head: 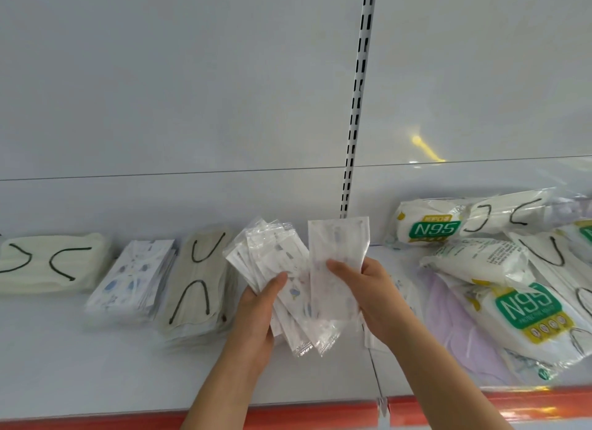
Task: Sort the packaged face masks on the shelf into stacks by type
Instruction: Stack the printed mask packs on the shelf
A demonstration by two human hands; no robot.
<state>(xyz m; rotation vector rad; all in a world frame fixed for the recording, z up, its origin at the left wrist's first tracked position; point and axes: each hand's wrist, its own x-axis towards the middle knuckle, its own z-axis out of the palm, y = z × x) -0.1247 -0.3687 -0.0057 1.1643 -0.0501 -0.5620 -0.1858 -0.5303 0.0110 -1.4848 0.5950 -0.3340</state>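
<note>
My left hand [259,311] grips a fanned bundle of clear-wrapped white patterned masks [269,259] above the white shelf [96,365]. My right hand [368,288] pinches a single packaged mask [336,250] upright beside that bundle, overlapping it. Sorted stacks lie to the left: cream masks with black ear loops [45,266], blue-patterned packaged masks [134,275], and beige masks with black loops [198,285]. An unsorted heap at the right holds N95 packs [429,227], a second N95 pack [528,311] and lilac masks [448,320].
A slotted upright rail [355,109] runs down the white back panel. The shelf's red front edge [320,413] crosses the bottom. A seam between shelf sections [376,375] passes under my right forearm.
</note>
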